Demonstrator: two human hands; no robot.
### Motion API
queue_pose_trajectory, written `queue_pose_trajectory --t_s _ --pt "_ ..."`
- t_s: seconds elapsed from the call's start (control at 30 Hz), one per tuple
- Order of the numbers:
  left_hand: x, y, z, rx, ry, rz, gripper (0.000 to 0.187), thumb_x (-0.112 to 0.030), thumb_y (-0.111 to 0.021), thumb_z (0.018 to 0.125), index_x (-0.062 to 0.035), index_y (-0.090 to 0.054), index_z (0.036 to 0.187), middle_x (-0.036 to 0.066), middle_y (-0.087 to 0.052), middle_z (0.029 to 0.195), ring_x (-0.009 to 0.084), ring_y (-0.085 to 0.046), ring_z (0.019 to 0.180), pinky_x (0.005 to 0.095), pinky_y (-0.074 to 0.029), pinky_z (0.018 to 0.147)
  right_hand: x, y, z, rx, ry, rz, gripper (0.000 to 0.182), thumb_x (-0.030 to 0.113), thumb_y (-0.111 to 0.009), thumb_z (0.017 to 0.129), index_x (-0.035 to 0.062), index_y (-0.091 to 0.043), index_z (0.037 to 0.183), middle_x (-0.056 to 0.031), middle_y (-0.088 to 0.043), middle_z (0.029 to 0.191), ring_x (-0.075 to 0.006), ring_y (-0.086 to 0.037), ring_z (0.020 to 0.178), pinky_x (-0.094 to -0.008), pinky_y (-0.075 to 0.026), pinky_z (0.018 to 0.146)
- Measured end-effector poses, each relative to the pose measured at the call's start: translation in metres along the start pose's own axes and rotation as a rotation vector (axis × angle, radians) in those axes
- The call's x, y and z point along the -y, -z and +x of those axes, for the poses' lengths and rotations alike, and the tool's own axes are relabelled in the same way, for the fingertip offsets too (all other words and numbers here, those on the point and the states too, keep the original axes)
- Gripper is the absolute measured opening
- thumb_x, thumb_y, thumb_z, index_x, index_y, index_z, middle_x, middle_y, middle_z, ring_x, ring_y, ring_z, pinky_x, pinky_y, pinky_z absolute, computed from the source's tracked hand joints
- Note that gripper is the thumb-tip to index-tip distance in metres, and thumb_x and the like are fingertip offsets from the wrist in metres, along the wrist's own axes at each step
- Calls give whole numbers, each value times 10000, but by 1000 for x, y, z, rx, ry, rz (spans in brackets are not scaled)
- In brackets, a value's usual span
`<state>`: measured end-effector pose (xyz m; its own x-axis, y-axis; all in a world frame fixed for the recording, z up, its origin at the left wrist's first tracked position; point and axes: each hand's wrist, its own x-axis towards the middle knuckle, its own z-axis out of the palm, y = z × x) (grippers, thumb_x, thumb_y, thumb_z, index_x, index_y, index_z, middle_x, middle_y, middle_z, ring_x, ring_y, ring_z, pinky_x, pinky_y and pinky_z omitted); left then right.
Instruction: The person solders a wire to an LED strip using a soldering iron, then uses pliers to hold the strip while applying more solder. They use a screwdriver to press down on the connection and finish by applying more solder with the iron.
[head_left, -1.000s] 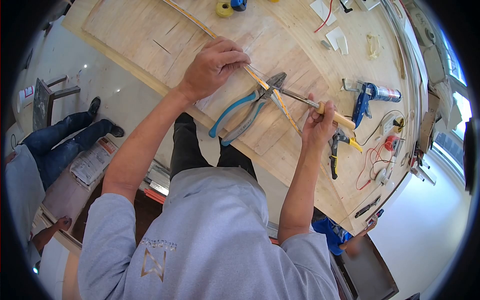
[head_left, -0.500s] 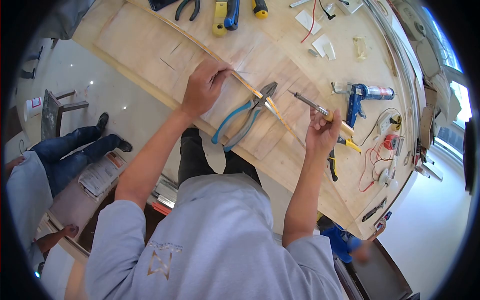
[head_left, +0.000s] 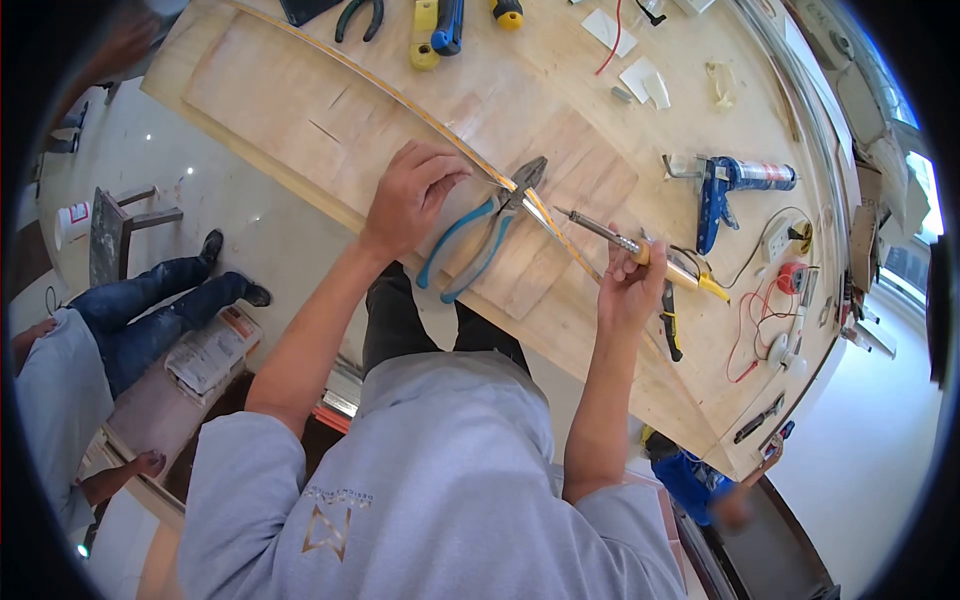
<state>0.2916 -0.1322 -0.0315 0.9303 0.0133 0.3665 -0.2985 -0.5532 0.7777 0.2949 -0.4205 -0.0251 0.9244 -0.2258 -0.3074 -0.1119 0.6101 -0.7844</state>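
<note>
My right hand is closed around the handle of a soldering iron, whose tip points left toward an LED strip. The long, narrow strip, orange and white, crosses the board diagonally. Pliers with blue-grey handles lie with their jaws at the strip, seemingly gripping it. To the left of the pliers, my left hand pinches what looks like a thin wire, reaching toward the strip near the jaws. The fingertips hide its other end.
A blue caulking gun, yellow-black cutters and a power strip with red wires lie at the right. A yellow-handled tool and a blue knife lie at the far edge. A person is at left.
My left hand has come off the strip's edge to just below it. The soldering iron has moved left and down, its tip closer to the strip by the pliers.
</note>
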Motion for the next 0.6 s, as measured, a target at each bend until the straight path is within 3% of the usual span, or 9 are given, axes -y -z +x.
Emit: queue_pose_trajectory --t_s 0.23,0.33,0.47,0.6 --pt "0 -12 5 -37 -88 -12 131 14 -663 754 -29 -632 874 78 -643 902 247 -593 861 323 -484 759 -12 -5 17 8 -16 -29 260 203 -531 925 73 -493 703 -14 -402 524 -114 -383 426 -448 -487 923" --pt "-2 -15 4 -69 3 -98 138 20 -658 756 -29 -631 881 80 -654 902 246 -600 864 329 -489 757 -7 -16 14 26 -62 8 286 232 -532 926 80 -484 689 -12 -401 528 -113 -375 444 -423 -482 909" --pt "-1 -14 3 -48 -38 -34 131 22 -650 768 -25 -630 887 80 -659 886 247 -606 853 335 -494 750 -11 -23 9 17 -135 103 294 251 -527 929 85 -492 689 -7 -399 530 -110 -366 465 -395 -471 888" --pt "0 -14 6 -37 -72 -51 110 18 -636 789 -18 -627 893 89 -656 878 257 -610 827 333 -499 734 -12 -25 -1 -15 -53 83 291 255 -526 931 88 -498 694 2 -388 530 -102 -363 469 -388 -476 878"
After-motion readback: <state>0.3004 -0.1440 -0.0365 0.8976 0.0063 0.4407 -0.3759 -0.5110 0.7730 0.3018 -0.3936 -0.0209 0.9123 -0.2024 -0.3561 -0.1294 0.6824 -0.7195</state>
